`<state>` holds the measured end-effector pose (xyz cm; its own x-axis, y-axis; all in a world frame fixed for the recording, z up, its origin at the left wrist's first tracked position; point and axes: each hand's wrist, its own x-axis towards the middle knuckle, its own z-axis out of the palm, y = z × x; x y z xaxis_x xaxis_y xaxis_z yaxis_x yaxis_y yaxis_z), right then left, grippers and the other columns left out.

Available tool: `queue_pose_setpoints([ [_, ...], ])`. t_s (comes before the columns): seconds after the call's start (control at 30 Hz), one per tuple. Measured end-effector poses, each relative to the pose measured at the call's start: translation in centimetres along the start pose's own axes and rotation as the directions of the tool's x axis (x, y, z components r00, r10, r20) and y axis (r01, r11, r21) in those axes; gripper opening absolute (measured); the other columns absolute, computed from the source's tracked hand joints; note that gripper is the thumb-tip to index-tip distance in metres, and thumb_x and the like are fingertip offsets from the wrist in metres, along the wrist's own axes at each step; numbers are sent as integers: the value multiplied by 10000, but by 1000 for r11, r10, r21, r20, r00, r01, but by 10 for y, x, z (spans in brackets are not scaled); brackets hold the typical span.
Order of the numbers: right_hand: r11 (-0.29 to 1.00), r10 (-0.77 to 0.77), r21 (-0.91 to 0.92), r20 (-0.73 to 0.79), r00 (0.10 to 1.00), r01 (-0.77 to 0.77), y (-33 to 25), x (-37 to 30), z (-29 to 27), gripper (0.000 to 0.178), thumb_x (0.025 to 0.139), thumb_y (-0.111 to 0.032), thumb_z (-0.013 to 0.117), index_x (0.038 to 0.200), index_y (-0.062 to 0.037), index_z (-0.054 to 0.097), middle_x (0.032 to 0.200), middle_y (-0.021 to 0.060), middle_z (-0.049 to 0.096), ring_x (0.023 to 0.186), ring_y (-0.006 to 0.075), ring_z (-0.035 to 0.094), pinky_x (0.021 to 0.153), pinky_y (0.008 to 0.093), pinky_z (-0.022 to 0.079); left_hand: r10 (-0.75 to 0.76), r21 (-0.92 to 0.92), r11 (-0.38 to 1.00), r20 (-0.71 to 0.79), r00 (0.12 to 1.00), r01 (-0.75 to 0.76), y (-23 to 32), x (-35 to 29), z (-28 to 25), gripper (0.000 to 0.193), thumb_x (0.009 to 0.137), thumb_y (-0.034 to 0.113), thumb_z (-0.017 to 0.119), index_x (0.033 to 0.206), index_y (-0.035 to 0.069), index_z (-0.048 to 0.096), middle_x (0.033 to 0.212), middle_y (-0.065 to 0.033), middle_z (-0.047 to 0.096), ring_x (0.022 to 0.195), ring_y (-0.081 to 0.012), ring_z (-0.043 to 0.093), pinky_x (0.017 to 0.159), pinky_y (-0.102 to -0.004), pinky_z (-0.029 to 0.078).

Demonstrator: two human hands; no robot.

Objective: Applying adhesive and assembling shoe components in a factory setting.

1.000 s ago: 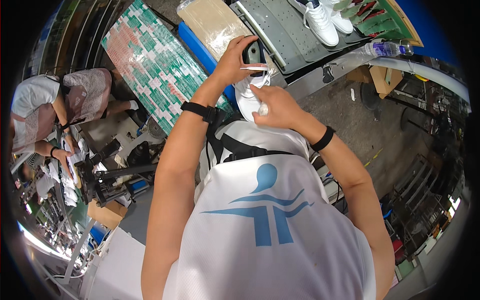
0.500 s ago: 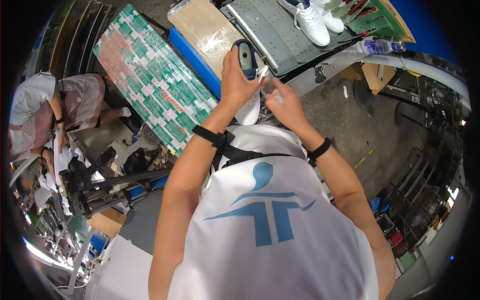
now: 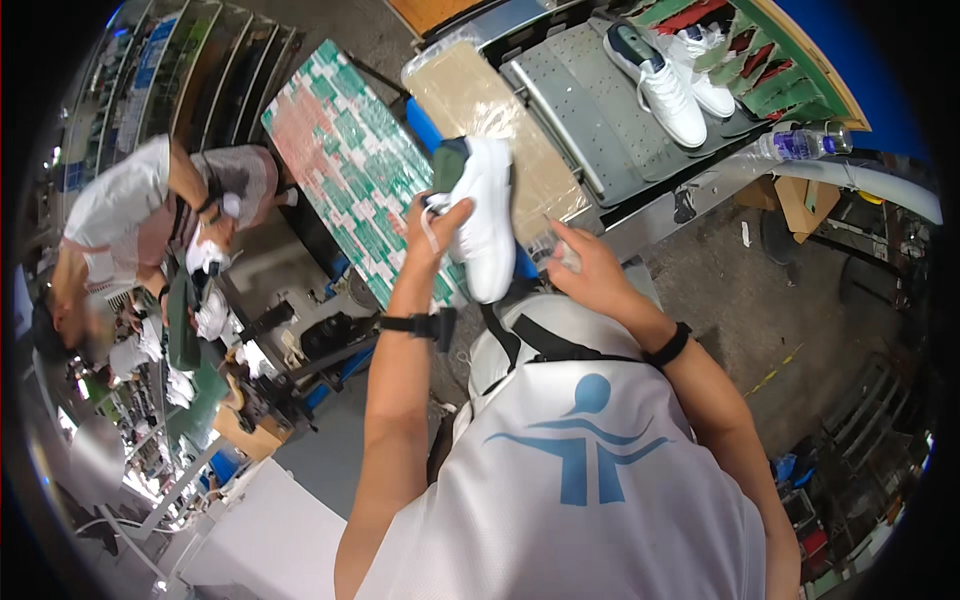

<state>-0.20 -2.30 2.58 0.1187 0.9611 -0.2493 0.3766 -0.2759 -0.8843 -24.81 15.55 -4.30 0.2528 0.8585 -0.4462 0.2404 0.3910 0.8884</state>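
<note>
A white sneaker (image 3: 487, 225) with a dark green insole and navy lining hangs toe toward me, its side facing up. My left hand (image 3: 428, 232) is closed around it near the collar, thumb across the laces. To the right of the shoe and apart from it, my right hand (image 3: 592, 272) has its fingers curled, with a small pale, see-through thing at the fingertips that I cannot make out. Beyond both hands is a tan board (image 3: 490, 95) under shiny film.
A pair of white sneakers (image 3: 672, 100) stands on a grey perforated conveyor (image 3: 580, 100) before a strip curtain (image 3: 750, 65). A plastic bottle (image 3: 803, 144) lies on the ledge. At left are a tape-covered green and white table (image 3: 335, 150) and a co-worker (image 3: 130, 190) handling shoes.
My left hand has turned the sneaker from opening-up to its side and lifted it off the board edge. My right hand has drawn away from the shoe. The view has shifted.
</note>
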Motion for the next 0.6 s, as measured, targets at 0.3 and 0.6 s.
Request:
queue_pose_setpoints([
  [0.3, 973, 228, -27, 38, 973, -227, 94, -49, -69, 760, 912, -389, 724, 1477, 90, 556, 1210, 285, 709, 1134, 441, 685, 991, 469, 546, 412, 906, 400, -314, 855, 140, 7, 121, -110, 738, 741, 204, 894, 1361, -90, 621, 1264, -304, 710, 1147, -441, 700, 1026, -467, 544],
  [0.6, 917, 398, 9, -67, 915, -398, 108, -78, -163, 753, 914, -383, 727, 1491, 70, 557, 1212, 259, 703, 1128, 410, 689, 974, 449, 549, 146, -222, 962, -63, 987, -156, 48, 170, 438, 1093, 782, 321, 992, 1572, -107, 370, 1532, -242, 541, 1377, -326, 560, 1172, -439, 438],
])
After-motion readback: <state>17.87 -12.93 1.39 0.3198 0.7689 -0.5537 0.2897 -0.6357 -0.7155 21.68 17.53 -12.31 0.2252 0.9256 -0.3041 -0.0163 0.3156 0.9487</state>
